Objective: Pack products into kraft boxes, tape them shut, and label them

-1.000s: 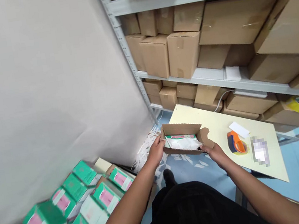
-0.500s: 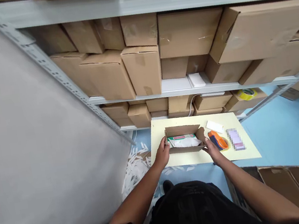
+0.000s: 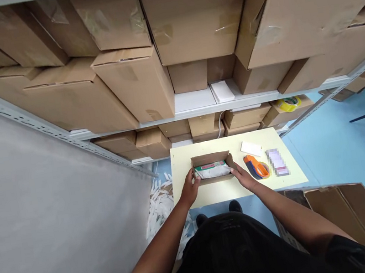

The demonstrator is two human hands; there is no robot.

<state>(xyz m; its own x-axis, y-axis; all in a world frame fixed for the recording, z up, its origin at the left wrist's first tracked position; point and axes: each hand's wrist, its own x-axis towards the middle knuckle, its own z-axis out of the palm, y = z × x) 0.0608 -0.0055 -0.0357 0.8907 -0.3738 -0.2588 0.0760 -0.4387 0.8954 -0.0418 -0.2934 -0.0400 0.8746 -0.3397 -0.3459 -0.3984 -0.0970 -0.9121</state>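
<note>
An open cardboard box (image 3: 211,157) sits on a pale yellow table, its back flap standing up. Inside lie a white plastic-looking packet (image 3: 213,172) and, behind it, a green and pink package (image 3: 210,165). My left hand (image 3: 189,188) grips the box at its left end, thumb over the near corner. At the right end my right hand (image 3: 243,176) holds the box, its thumb by the packet's edge. The fingers beneath and behind the cardboard are partly hidden. Just right of my right hand is an orange and blue tape dispenser (image 3: 256,167).
On the table (image 3: 209,195) are also a white flat box (image 3: 251,148) and a pixelated phone-like item (image 3: 277,162). Shelves of cardboard boxes (image 3: 199,21) stand behind it. Paper scraps (image 3: 159,207) litter the floor at left; a large carton (image 3: 343,212) is at lower right.
The view has shifted closer to the shelves. My right hand's thumb has moved inward onto the box's right end, and the right flap now stands more upright. Both hands still hold the box.
</note>
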